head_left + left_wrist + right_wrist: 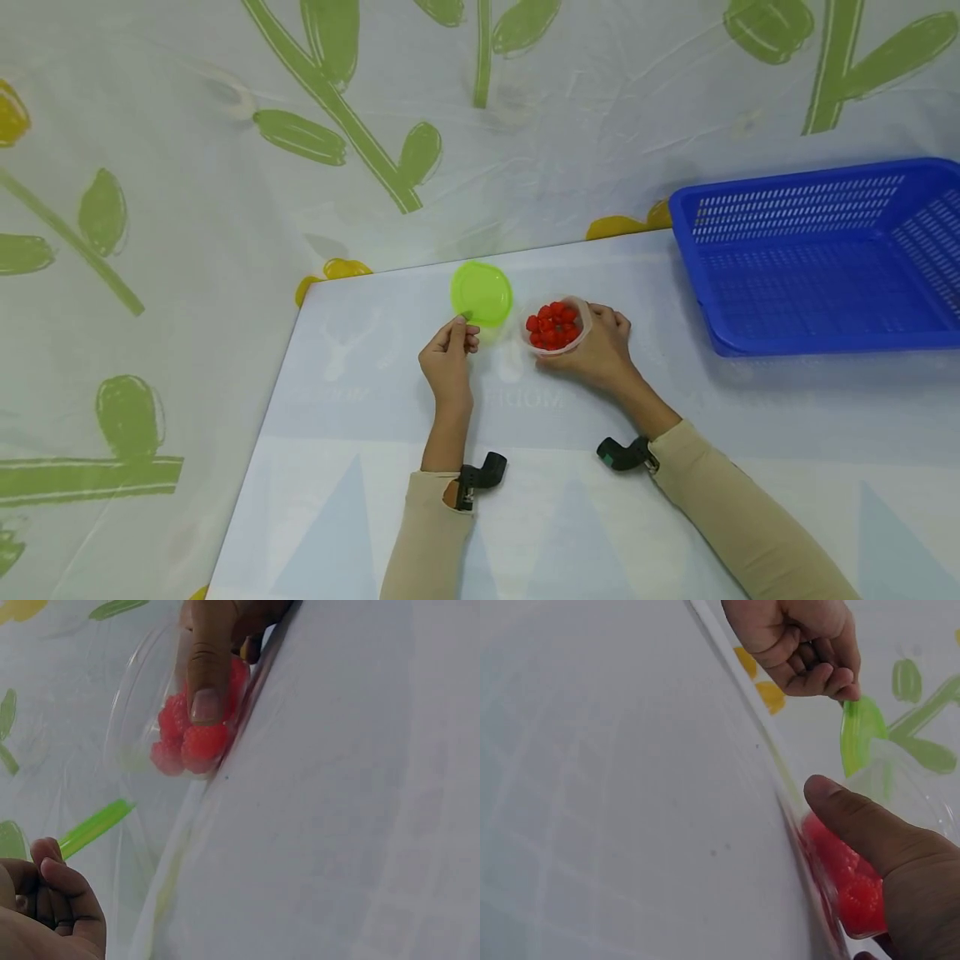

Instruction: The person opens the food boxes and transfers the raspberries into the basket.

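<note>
A round green lid (482, 293) is pinched at its edge between the thumb and fingers of my left hand (447, 360). The left wrist view shows that lid (96, 827) edge-on, raised above the table. My right hand (600, 350) grips a clear plastic tub (586, 313) from its right side, thumb along the near wall. Several red raspberries (552, 327) lie inside the uncovered tub. In the right wrist view the lid (861, 735) hangs from the left fingers, just beyond the tub. Lid and tub are apart in the head view.
A blue plastic basket (817, 342) with slotted walls stands at the right of the white table (360, 500). Behind and to the left hangs a pale sheet (210, 208) printed with green leaves, meeting the table's far edge.
</note>
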`<state>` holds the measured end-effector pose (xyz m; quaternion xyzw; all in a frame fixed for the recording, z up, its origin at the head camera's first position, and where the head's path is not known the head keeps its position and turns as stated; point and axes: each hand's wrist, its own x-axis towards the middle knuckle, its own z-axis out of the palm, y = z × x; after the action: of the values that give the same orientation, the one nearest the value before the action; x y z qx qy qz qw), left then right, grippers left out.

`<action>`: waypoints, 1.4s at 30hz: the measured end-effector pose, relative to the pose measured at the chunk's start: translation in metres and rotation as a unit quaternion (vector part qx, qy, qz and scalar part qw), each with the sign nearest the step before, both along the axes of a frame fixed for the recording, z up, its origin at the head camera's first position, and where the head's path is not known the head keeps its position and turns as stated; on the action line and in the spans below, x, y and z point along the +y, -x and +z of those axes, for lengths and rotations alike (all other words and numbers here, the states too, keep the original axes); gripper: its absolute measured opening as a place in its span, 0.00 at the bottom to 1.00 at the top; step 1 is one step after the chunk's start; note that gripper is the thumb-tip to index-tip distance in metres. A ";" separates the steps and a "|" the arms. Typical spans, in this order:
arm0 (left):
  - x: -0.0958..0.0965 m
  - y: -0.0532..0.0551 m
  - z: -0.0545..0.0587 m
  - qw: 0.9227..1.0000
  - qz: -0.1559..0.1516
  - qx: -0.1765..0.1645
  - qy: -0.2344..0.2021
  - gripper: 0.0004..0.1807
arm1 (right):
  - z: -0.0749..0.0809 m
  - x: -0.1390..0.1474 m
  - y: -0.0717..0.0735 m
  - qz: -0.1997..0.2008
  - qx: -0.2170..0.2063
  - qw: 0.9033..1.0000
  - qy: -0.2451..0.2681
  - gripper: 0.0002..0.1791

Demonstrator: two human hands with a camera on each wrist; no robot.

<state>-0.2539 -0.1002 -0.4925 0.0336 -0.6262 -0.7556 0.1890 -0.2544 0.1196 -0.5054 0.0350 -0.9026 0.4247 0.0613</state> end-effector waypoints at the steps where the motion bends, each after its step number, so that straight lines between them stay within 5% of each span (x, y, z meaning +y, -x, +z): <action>1: -0.001 0.000 -0.001 1.000 -0.002 -0.006 -0.009 0.14 | 0.000 0.000 0.000 0.001 -0.002 1.000 0.001 0.55; 10: 0.000 -0.002 0.002 0.999 -0.006 -0.016 -0.032 0.15 | 0.001 0.008 0.002 0.070 0.018 0.997 -0.001 0.51; 19: -0.004 0.000 0.002 0.997 -0.014 -0.068 -0.036 0.16 | 0.005 0.014 0.000 0.073 -0.010 0.997 0.036 0.51; 25: -0.012 -0.003 0.002 0.994 0.044 -0.080 0.055 0.15 | 0.005 0.015 0.000 0.069 -0.018 0.996 0.044 0.51; 30: -0.022 -0.004 -0.005 0.978 0.087 -0.073 0.174 0.15 | 0.005 0.013 0.000 0.064 -0.030 0.997 0.042 0.51; 42: -0.034 -0.003 -0.006 0.979 0.056 -0.120 0.154 0.17 | 0.004 0.009 -0.001 0.056 -0.050 0.996 0.041 0.52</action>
<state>-0.2510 -0.1347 -0.4988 0.1299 -0.7501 -0.6290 0.1574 -0.2532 0.1281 -0.5010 0.0619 -0.8829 0.4654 -0.0066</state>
